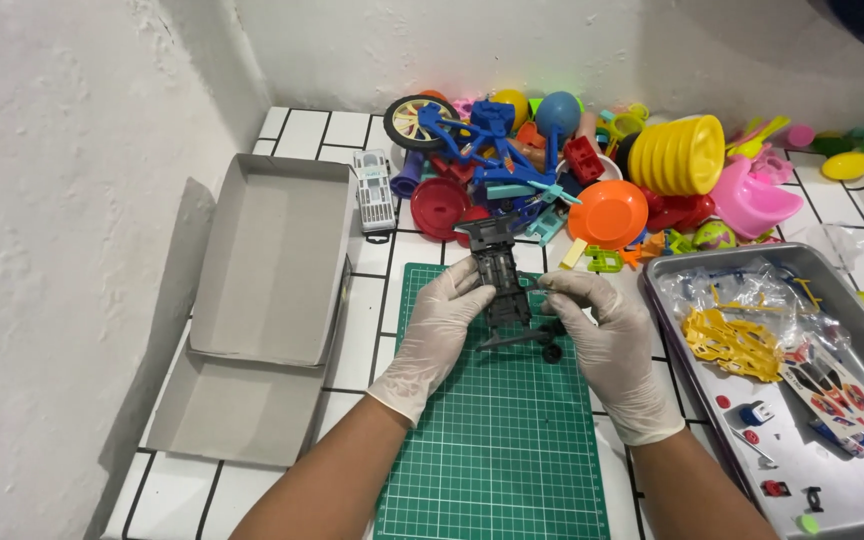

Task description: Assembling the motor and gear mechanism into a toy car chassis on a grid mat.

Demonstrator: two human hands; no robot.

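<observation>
At the far left, against the white plaster wall, an open grey cardboard box [270,262] lies on the white tiled counter [357,340], its flattened lid spread beneath it. Just beyond its upper right corner sits a small white toy bus [374,190].

Over the green gridded cutting mat [497,450], the left hand [439,325], in a pale latex glove, closes its fingers on the left side of a dark grey plastic toy car chassis [501,285]. The chassis is held upright just above the mat's far end, between both hands. Below it, a dark plastic part with a small black wheel [550,351] shows near the right palm; whether it belongs to the chassis cannot be told. The right hand [604,335], gloved the same way, pinches the right edge of the chassis with thumb and forefinger pressed together on it.

Behind the hands lies a heap of bright plastic toys, among them a blue toy bicycle [472,135], an orange round bowl [608,213], a yellow ribbed cup on its side [680,155] and a pink potty-shaped toy [752,200].

At the right, a metal tray [672,270] holds a clear plastic bag with a yellow parts frame [734,343], a sticker sheet [832,385] and several tiny pieces.
</observation>
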